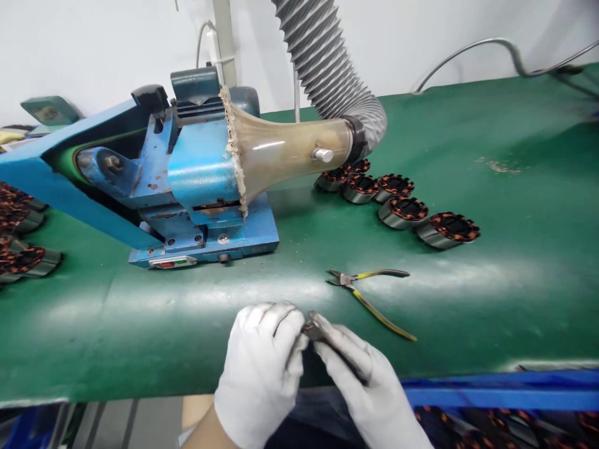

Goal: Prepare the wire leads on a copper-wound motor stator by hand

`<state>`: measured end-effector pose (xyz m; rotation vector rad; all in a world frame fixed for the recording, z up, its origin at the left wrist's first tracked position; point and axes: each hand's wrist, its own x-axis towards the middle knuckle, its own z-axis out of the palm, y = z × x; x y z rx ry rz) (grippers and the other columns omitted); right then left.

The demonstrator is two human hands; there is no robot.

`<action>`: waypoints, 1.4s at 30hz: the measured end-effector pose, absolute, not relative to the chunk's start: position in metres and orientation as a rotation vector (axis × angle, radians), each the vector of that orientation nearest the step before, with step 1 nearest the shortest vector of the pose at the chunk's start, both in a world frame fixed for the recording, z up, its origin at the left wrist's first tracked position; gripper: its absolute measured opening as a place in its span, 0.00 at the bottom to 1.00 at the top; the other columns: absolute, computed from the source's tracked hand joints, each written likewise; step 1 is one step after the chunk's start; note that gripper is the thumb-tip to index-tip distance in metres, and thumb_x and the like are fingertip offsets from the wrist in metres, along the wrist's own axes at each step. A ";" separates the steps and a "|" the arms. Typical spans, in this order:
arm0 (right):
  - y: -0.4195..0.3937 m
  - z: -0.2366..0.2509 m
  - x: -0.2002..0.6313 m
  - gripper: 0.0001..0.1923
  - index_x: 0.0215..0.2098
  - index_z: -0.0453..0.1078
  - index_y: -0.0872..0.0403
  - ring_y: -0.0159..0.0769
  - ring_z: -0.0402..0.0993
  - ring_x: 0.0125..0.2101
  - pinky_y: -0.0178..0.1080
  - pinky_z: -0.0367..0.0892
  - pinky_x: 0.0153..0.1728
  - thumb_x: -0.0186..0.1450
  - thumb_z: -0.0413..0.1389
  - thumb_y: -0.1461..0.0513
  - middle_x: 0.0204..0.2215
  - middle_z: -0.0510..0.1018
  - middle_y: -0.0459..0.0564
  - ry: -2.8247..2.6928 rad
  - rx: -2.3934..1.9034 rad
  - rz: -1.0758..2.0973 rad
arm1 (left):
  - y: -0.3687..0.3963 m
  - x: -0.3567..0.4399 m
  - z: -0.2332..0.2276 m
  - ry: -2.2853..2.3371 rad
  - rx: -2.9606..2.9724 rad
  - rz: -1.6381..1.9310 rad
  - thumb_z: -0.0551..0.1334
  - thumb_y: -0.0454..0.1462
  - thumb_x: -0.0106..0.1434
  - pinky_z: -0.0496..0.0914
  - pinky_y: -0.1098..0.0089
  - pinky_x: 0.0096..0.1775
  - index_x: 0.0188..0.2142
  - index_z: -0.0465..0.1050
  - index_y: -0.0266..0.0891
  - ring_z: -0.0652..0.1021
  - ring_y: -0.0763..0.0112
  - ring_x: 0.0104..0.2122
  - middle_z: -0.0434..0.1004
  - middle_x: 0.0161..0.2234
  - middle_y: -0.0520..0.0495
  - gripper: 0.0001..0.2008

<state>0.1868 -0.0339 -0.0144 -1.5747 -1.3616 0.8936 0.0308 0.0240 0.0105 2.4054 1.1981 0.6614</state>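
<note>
Centrally, at the near edge of the green desk [515, 187], my two gloved hands meet around a small dark part [312, 329]. My left hand [264, 365] closes its grip on the part from the left, fingers curled over it; my right hand [362, 380] pinches it from the right, fingertips touching those of the left. The part is mostly hidden between the grips. Just beyond lie yellow-handled pliers [367, 293], handles spread. Farther back, wound stators [402, 209] stand in a row beside the blue belt sander [196, 181] and its grey hose [327, 62]. Below the desk's right edge, a blue bin [500, 390] holds more stators.
</note>
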 end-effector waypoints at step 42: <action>-0.032 -0.024 0.175 0.15 0.45 0.73 0.47 0.39 0.78 0.41 0.38 0.73 0.45 0.61 0.56 0.66 0.42 0.81 0.50 -1.307 -1.548 0.716 | 0.025 0.037 0.003 1.256 2.316 0.931 0.59 0.27 0.53 0.71 0.58 0.40 0.31 0.70 0.38 0.77 0.63 0.33 0.79 0.32 0.47 0.07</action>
